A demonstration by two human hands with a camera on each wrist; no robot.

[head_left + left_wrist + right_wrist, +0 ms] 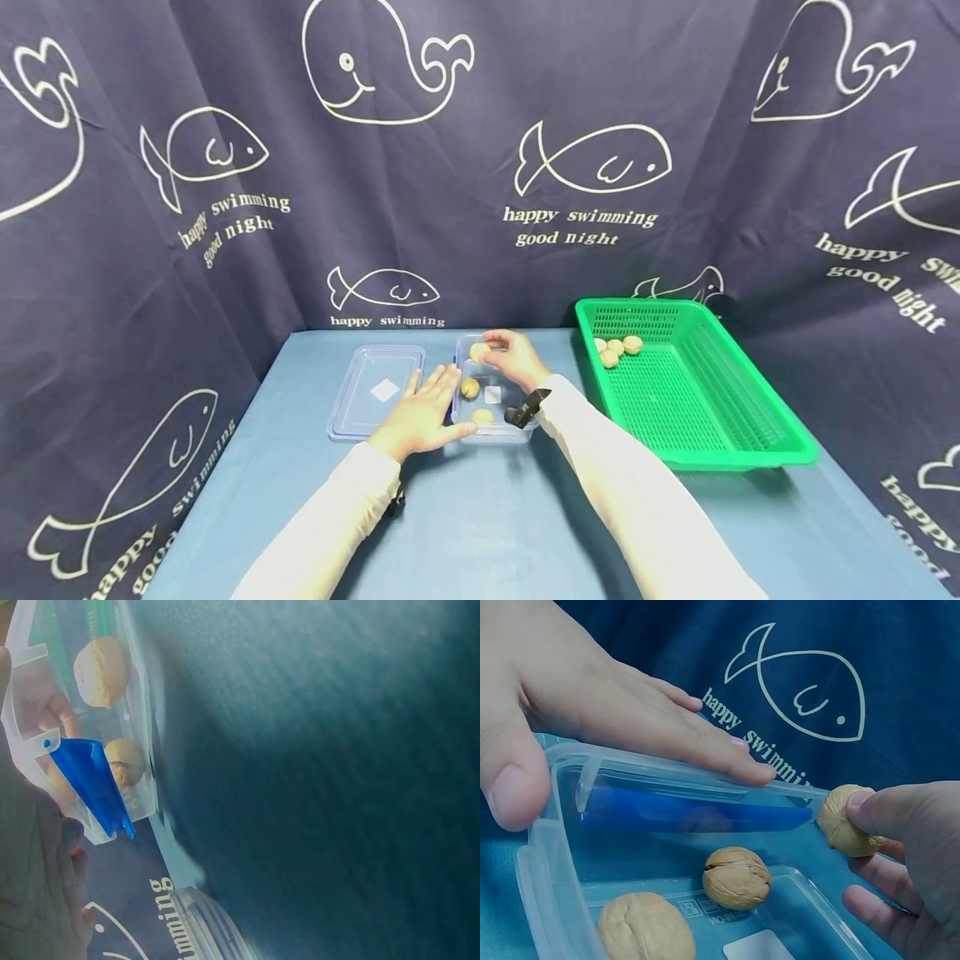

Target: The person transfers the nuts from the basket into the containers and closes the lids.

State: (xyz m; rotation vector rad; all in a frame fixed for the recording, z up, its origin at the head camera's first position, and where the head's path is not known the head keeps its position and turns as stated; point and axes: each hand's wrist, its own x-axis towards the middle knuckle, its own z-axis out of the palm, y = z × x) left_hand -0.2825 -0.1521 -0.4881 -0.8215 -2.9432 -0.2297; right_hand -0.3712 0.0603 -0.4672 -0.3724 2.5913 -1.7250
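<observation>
Between thumb and fingers my right hand (516, 360) pinches a walnut (840, 825) at the far end of a clear plastic container (498, 435). My left hand (423, 414) rests along the container's left wall, fingers straight and thumb by the near corner. Inside the container lie two more walnuts, one near the middle (737, 878) and one at the near end (646, 930), beside a white label (492, 395). A blue latch (90, 784) hangs from the wall beneath my left hand.
A clear lid (347, 408) with a white diamond label lies left of the container. On the right stands a green basket (750, 457) with several walnuts (632, 344) in its far left corner. A dark printed curtain (480, 275) rises behind the table.
</observation>
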